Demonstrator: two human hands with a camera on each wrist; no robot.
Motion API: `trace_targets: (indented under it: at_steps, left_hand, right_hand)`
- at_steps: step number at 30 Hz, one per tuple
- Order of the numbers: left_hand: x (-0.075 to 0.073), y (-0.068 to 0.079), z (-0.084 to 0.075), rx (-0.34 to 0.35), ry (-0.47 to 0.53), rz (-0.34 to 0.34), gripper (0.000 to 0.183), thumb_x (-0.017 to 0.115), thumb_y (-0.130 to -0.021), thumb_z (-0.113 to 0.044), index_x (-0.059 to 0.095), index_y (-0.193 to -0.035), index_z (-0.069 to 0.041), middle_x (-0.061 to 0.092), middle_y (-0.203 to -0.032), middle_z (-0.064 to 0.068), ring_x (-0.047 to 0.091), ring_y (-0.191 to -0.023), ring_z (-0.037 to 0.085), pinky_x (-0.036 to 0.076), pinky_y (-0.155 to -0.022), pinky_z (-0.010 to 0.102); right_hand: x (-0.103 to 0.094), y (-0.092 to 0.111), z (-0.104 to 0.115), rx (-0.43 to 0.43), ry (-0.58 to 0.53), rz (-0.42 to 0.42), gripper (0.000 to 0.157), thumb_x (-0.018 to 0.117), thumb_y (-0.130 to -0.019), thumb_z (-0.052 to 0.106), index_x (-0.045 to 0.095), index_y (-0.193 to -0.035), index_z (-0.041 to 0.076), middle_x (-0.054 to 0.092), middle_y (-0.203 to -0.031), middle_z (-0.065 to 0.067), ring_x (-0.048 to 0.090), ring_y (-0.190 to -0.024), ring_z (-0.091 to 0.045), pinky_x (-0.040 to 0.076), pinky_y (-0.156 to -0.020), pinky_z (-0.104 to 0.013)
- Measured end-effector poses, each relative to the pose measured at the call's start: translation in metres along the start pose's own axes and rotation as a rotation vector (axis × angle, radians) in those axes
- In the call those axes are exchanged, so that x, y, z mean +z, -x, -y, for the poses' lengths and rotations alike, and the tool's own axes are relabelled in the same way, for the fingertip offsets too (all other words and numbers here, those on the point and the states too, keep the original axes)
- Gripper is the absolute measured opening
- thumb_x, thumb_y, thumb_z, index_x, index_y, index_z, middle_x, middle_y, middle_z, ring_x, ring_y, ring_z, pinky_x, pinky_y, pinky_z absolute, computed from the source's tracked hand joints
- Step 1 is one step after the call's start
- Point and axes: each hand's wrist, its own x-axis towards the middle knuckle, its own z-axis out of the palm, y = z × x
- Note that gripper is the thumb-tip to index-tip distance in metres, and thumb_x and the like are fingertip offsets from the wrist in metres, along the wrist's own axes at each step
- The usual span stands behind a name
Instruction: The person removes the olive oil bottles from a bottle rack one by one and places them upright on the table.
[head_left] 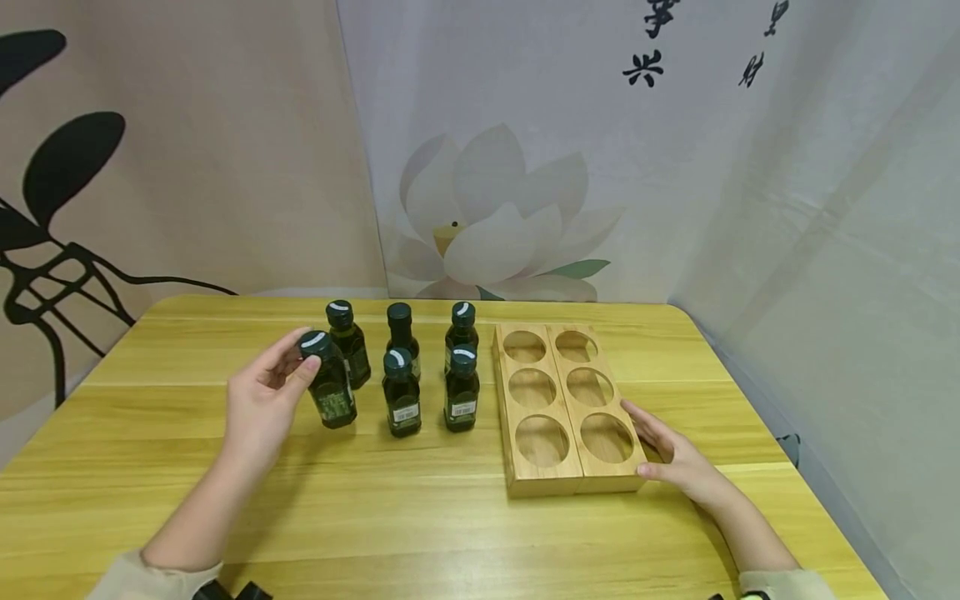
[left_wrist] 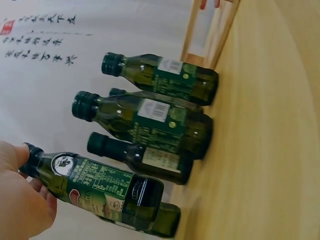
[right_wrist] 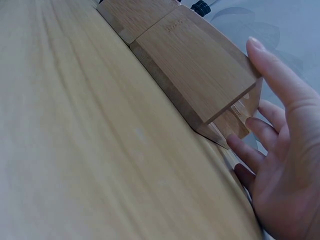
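Note:
My left hand (head_left: pixel 262 404) pinches a dark green glass oil bottle (head_left: pixel 330 392) by its cap, thumb on the near side. In the left wrist view this bottle (left_wrist: pixel 95 182) shows a green label with a round white emblem, and its base hangs over the wood. Several similar bottles (head_left: pixel 401 404) stand upright to its right, in two loose rows. A light wooden rack (head_left: pixel 543 486) with round holes lies right of them. My right hand (head_left: pixel 686 471) rests against the rack's right side, thumb at the near corner, fingers (right_wrist: pixel 250 155) loosely bent along the end opening.
Everything stands on a yellow wooden table (head_left: pixel 420 533). Behind it hangs a cloth backdrop (head_left: pixel 510 208) with a lotus and dark writing, and a pale cloth (head_left: pixel 847 250) runs along the right edge. One bottle (head_left: pixel 349 346) stands close behind the held one.

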Motion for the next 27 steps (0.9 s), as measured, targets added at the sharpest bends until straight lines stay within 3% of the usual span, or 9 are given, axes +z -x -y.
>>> trace_targets:
  at_steps: [3, 10, 19, 24, 27]
  left_hand:
    - [0.0, 0.002, 0.005, -0.009, -0.003, 0.002, 0.041, 0.065, -0.091, -0.006, 0.057, -0.132, -0.002, 0.065, -0.103, -0.006, 0.059, -0.095, 0.009, 0.046, -0.084, 0.013]
    - [0.001, 0.006, 0.021, -0.039, -0.046, 0.016, 0.042, 0.066, -0.091, -0.01, 0.057, -0.132, -0.002, 0.064, -0.105, -0.006, 0.058, -0.096, 0.007, 0.045, -0.086, 0.013]
    - [0.001, 0.007, 0.03, -0.007, -0.051, 0.038, 0.042, 0.066, -0.092, -0.011, 0.056, -0.132, -0.001, 0.063, -0.106, -0.003, 0.058, -0.096, 0.008, 0.043, -0.089, 0.014]
    - [0.001, 0.006, 0.027, 0.012, -0.073, 0.074, 0.046, 0.066, -0.092, -0.012, 0.053, -0.135, -0.003, 0.061, -0.116, 0.008, 0.056, -0.099, 0.006, 0.043, -0.09, 0.014]
    - [-0.002, 0.005, 0.025, 0.073, -0.082, 0.092, 0.047, 0.064, -0.093, -0.01, 0.049, -0.138, -0.002, 0.058, -0.122, 0.017, 0.055, -0.101, 0.004, 0.042, -0.09, 0.015]
  right_hand:
    - [0.0, -0.001, 0.0, -0.003, -0.003, 0.001, 0.079, 0.067, -0.088, 0.01, 0.024, -0.153, 0.015, 0.018, -0.157, -0.013, 0.028, -0.134, -0.001, 0.024, -0.103, -0.014]
    - [0.002, -0.002, 0.001, 0.006, -0.006, 0.004, 0.079, 0.068, -0.088, 0.011, 0.024, -0.153, 0.017, 0.019, -0.156, -0.012, 0.029, -0.134, -0.005, 0.026, -0.102, -0.015]
    - [-0.001, -0.004, 0.001, 0.016, 0.005, 0.01, 0.079, 0.067, -0.089, 0.01, 0.023, -0.154, 0.018, 0.017, -0.157, -0.012, 0.028, -0.134, -0.003, 0.025, -0.102, -0.014]
    - [-0.002, -0.001, 0.004, 0.014, 0.049, 0.006, 0.078, 0.065, -0.089, 0.007, 0.022, -0.154, 0.015, 0.017, -0.156, -0.014, 0.029, -0.132, 0.001, 0.025, -0.101, -0.014]
    - [-0.003, 0.001, 0.009, 0.019, 0.054, 0.001, 0.073, 0.06, -0.091, 0.004, 0.023, -0.153, 0.013, 0.021, -0.155, -0.018, 0.034, -0.13, -0.001, 0.035, -0.098, -0.021]
